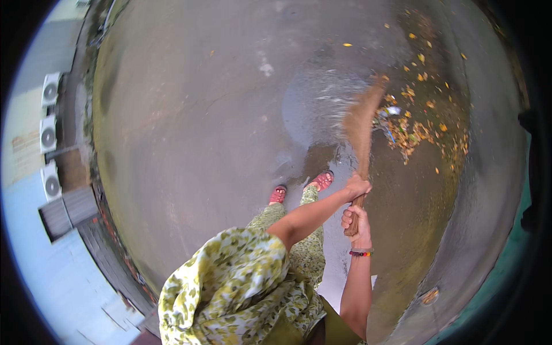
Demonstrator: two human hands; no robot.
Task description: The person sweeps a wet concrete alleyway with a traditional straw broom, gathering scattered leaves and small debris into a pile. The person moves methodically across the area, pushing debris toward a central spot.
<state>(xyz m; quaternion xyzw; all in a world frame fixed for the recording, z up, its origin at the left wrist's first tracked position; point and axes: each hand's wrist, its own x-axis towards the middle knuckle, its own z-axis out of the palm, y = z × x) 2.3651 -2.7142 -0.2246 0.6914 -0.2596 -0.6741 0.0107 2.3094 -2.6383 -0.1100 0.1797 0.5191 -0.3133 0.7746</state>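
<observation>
Both my hands grip a brown straw broom (362, 129), which slants away from me over the wet ground. My left hand (357, 186) is closed round the handle just below the bristles. Lower down, my right hand (360, 223) wraps round the butt of the handle, with a beaded bracelet on its wrist. The bristles are blurred and spread, beside a heap of yellow and brown fallen leaves (408, 138). White and blue litter (393, 110) lies among the leaves near the broom's far part.
A shallow puddle (305, 109) with ripples lies left of the bristles. My feet in red sandals (278, 194) stand on wet concrete. A sloped concrete edge (486, 172) curves along the right. Several air-conditioner units (50, 138) line a wall at the far left.
</observation>
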